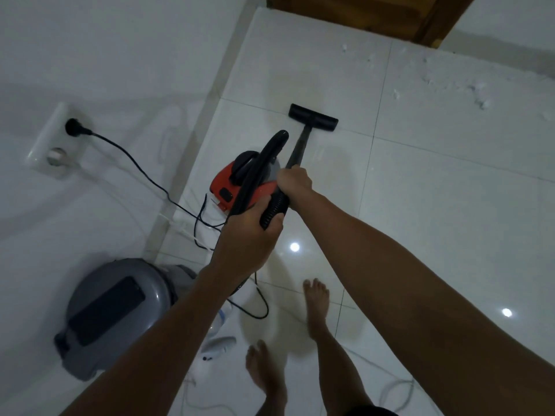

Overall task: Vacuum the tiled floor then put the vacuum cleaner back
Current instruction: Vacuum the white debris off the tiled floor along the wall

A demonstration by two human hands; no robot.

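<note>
The vacuum wand (297,151) is gripped near its upper end by the right hand (295,181), whose fingers are curled round the tube. The ribbed black hose (271,210) is held just behind it by the left hand (250,235), fingers wrapped round it. The wand's long axis runs from the hands away to the far side, tilted down and leaning slightly right, and ends in the black floor nozzle (313,118). The nozzle is laid flat on the white tiled floor (420,181), its length set crosswise to the wand. The red vacuum body (240,184) is seen on the floor just left of the hands, by the wall. Its black cord (141,163) is plugged into a wall socket (54,136) at far left. White debris (468,82) is scattered on the far right tiles, well apart from the nozzle. A grey round appliance (114,310) stands near left.
</note>
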